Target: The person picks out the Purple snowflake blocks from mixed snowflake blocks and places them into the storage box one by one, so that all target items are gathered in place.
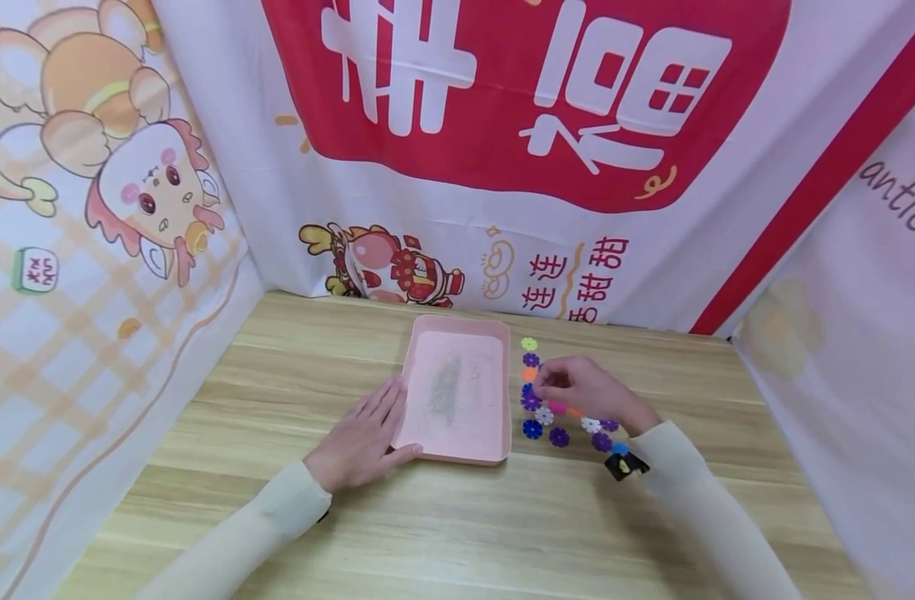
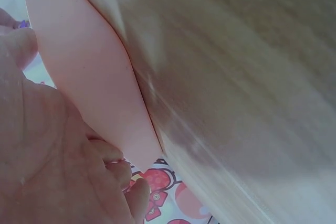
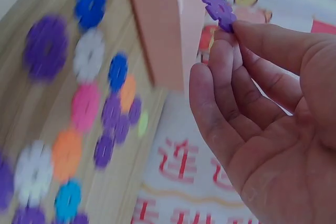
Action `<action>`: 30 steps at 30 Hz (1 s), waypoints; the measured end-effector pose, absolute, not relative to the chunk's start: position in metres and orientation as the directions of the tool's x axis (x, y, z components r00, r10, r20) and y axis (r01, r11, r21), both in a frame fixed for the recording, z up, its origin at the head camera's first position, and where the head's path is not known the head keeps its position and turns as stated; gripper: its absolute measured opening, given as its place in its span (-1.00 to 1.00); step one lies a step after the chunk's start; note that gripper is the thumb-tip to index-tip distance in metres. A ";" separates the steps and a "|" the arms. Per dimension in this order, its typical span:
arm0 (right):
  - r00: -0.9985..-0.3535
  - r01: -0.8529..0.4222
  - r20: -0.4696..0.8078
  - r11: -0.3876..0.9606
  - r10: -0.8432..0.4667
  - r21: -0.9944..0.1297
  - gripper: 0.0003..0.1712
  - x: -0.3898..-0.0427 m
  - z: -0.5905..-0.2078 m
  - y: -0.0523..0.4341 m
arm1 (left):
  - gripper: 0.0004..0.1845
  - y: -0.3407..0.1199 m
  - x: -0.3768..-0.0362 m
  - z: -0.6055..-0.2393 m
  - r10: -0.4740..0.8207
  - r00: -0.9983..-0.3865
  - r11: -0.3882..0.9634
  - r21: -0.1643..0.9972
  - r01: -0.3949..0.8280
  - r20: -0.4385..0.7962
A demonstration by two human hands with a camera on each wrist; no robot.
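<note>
My right hand (image 1: 588,387) pinches a purple flower-shaped plastic disc (image 3: 218,8) between thumb and forefinger. It is raised over the table, just right of a shallow pink tray (image 1: 483,425). Below it lie several loose flower discs, among them a blue one (image 3: 91,4), a pink one (image 3: 85,107) and an orange one (image 3: 66,156). Against the tray's left side rests my left hand (image 1: 356,446), fingers extended along the wall and thumb at the near left corner. The left wrist view shows its palm beside the tray's outer wall (image 2: 89,66).
The tray's floor has a greyish smudge. A small black item (image 1: 624,467) sits by the right cuff. A printed cloth (image 1: 472,175) hangs behind the wooden table (image 1: 457,533), with more printed cloth at both sides.
</note>
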State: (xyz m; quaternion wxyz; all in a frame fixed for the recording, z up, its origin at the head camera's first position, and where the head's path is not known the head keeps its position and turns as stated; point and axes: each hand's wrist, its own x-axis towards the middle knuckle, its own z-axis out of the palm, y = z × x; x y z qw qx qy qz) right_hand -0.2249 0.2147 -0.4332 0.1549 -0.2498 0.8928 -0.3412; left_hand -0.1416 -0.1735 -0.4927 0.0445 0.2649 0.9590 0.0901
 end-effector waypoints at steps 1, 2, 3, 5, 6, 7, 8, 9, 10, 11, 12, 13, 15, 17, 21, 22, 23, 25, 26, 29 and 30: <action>-0.822 -0.338 -0.110 0.634 -0.559 -0.696 -0.94 -0.226 -0.433 0.206 | 0.02 -0.174 -0.142 -0.493 0.517 -0.855 0.843 0.196 0.501 -0.037; -0.816 -0.339 -0.111 0.624 -0.568 -0.704 -0.95 -0.227 -0.433 0.198 | 0.02 -0.174 -0.142 -0.494 0.517 -0.855 0.843 0.195 0.501 -0.037; -0.809 -0.340 -0.111 0.614 -0.577 -0.712 -0.95 -0.227 -0.432 0.189 | 0.02 -0.174 -0.142 -0.494 0.516 -0.856 0.844 0.195 0.500 -0.038; -0.793 -0.349 -0.110 0.595 -0.599 -0.723 -0.95 -0.229 -0.433 0.171 | 0.01 -0.175 -0.142 -0.494 0.515 -0.857 0.845 0.196 0.498 -0.040; -0.787 -0.355 -0.110 0.592 -0.606 -0.723 -0.94 -0.229 -0.433 0.162 | 0.01 -0.175 -0.142 -0.493 0.514 -0.857 0.844 0.198 0.497 -0.041; -0.782 -0.352 -0.117 0.589 -0.612 -0.728 -0.93 -0.229 -0.435 0.153 | 0.01 -0.175 -0.142 -0.493 0.513 -0.857 0.845 0.201 0.496 -0.042; -0.778 -0.347 -0.125 0.586 -0.616 -0.732 -0.93 -0.230 -0.436 0.144 | 0.01 -0.174 -0.142 -0.492 0.513 -0.857 0.845 0.201 0.496 -0.042; -0.775 -0.342 -0.131 0.586 -0.618 -0.735 -0.92 -0.230 -0.439 0.136 | 0.01 -0.174 -0.141 -0.491 0.513 -0.857 0.845 0.200 0.496 -0.040; -0.773 -0.334 -0.141 0.586 -0.619 -0.738 -0.91 -0.229 -0.441 0.128 | 0.01 -0.174 -0.141 -0.491 0.515 -0.856 0.842 0.203 0.499 -0.033; -0.773 -0.329 -0.145 0.586 -0.617 -0.740 -0.91 -0.229 -0.444 0.120 | 0.01 -0.174 -0.142 -0.492 0.516 -0.856 0.841 0.203 0.501 -0.024; -0.776 -0.326 -0.144 0.587 -0.614 -0.741 -0.90 -0.228 -0.447 0.113 | 0.01 -0.174 -0.142 -0.493 0.517 -0.856 0.839 0.209 0.503 -0.016; -0.777 -0.330 -0.134 0.580 -0.615 -0.745 -0.90 -0.228 -0.450 0.106 | 0.02 -0.174 -0.142 -0.494 0.519 -0.855 0.836 0.210 0.506 -0.003; -0.789 -0.332 -0.113 0.574 -0.603 -0.749 -0.91 -0.226 -0.457 0.093 | 0.01 -0.174 -0.143 -0.496 0.526 -0.850 0.828 0.212 0.518 0.024; -0.808 -0.316 -0.099 0.569 -0.581 -0.759 -0.92 -0.223 -0.465 0.081 | 0.02 -0.174 -0.143 -0.498 0.533 -0.845 0.822 0.208 0.530 0.044; -0.842 -0.244 -0.127 0.579 -0.525 -0.778 -0.91 -0.217 -0.476 0.063 | 0.02 -0.173 -0.143 -0.497 0.547 -0.836 0.816 0.194 0.544 0.044; -0.845 -0.229 -0.137 0.580 -0.518 -0.781 -0.90 -0.216 -0.478 0.059 | 0.02 -0.173 -0.143 -0.497 0.545 -0.838 0.821 0.185 0.541 0.032; -0.847 -0.217 -0.147 0.585 -0.510 -0.781 -0.90 -0.215 -0.480 0.056 | 0.02 -0.173 -0.143 -0.497 0.543 -0.840 0.824 0.178 0.537 0.021; -0.849 -0.213 -0.155 0.596 -0.505 -0.774 -0.89 -0.214 -0.483 0.049 | 0.01 -0.173 -0.142 -0.494 0.538 -0.843 0.829 0.179 0.529 0.003; -0.850 -0.212 -0.158 0.602 -0.502 -0.770 -0.89 -0.213 -0.485 0.046 | 0.00 -0.173 -0.142 -0.493 0.535 -0.845 0.832 0.178 0.525 -0.006; -0.856 -0.186 -0.183 0.618 -0.484 -0.764 -0.87 -0.212 -0.489 0.039 | 0.00 -0.174 -0.142 -0.490 0.530 -0.848 0.837 0.168 0.521 -0.015; -0.858 -0.174 -0.194 0.624 -0.475 -0.762 -0.87 -0.212 -0.490 0.037 | 0.00 -0.175 -0.142 -0.490 0.530 -0.848 0.837 0.166 0.521 -0.014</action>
